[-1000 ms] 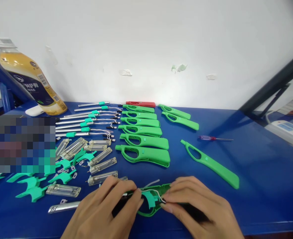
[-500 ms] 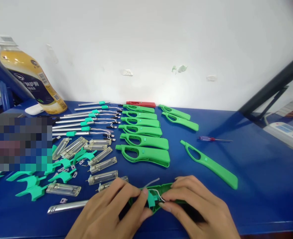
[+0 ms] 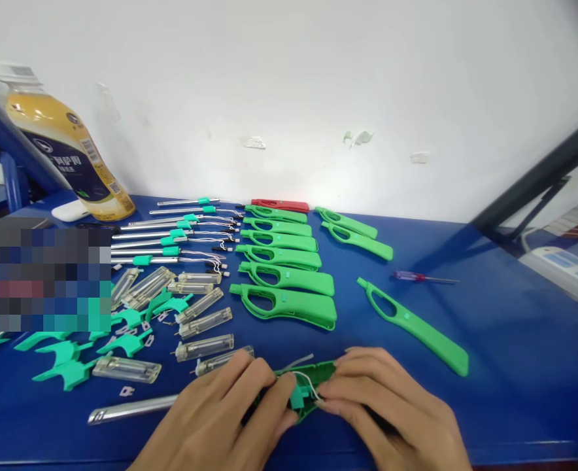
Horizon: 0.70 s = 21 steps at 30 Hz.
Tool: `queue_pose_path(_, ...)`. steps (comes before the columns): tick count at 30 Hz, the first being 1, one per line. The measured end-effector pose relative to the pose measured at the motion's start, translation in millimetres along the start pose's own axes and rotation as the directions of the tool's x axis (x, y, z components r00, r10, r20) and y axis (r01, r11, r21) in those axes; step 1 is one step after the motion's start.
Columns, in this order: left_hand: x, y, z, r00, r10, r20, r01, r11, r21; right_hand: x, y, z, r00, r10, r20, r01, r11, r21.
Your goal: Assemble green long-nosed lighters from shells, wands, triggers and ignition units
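Note:
My left hand (image 3: 220,418) and my right hand (image 3: 391,412) lie close together at the near edge of the blue table (image 3: 514,340). Both are closed on a green lighter shell (image 3: 313,376) that lies between them, with a teal trigger piece (image 3: 299,396) and a thin white wire (image 3: 308,383) showing inside it. The fingertips of both hands press at the trigger area. A metal tube (image 3: 132,409) sticks out to the left from under my left hand. Most of the shell is hidden by my hands.
A row of green lighter shells (image 3: 284,275) lies mid-table, with a red one (image 3: 279,205) behind and a single shell (image 3: 416,324) to the right. Metal tubes with teal collars (image 3: 166,239), clear fuel tanks (image 3: 203,320), teal triggers (image 3: 63,373), a small screwdriver (image 3: 416,277) and a yellow bottle (image 3: 63,154) lie around.
My left hand has slid a little to the right, closing up against the teal trigger. The shell has shifted slightly under both hands. The view has tilted a little.

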State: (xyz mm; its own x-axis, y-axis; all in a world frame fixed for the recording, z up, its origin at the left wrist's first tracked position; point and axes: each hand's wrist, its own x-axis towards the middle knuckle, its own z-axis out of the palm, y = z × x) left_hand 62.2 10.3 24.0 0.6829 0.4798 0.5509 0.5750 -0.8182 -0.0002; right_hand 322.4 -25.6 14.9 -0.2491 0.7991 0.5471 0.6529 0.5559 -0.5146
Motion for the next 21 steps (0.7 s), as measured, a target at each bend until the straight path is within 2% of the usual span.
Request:
queue_pose_path(4, 0, 5, 14.9, 0.983, -0.042, -0.18, 0.044, 0.999, 0.007, 0, -1, 0, 0.999, -0.035, -0.026, 0.035, 0.999, 0.008)
queue_pose_path(6, -2, 6, 20.9, 0.974, -0.037, -0.221, 0.042, 0.999, 0.016, 0, -1, -1, 0.999, -0.038, -0.033, 0.038, 0.999, 0.002)
queue_pose_path(13, 0, 3, 21.8, 0.978, -0.031, -0.204, 0.034, 0.999, 0.01, -4, 0, -1, 0.998, -0.055, 0.037, 0.06, 0.987, -0.148)
queue_pose_path(17, 4, 3, 18.9, 0.98, -0.035, -0.198, 0.036, 0.999, -0.001, -4, 2, -3, 0.99, -0.117, 0.081, 0.131, 0.973, -0.189)
queue_pose_path(21, 5, 3, 16.2, 0.983, -0.034, -0.179, 0.033, 0.999, -0.007, -1, -2, -3, 0.994, -0.105, 0.012, 0.106, 0.976, -0.192)
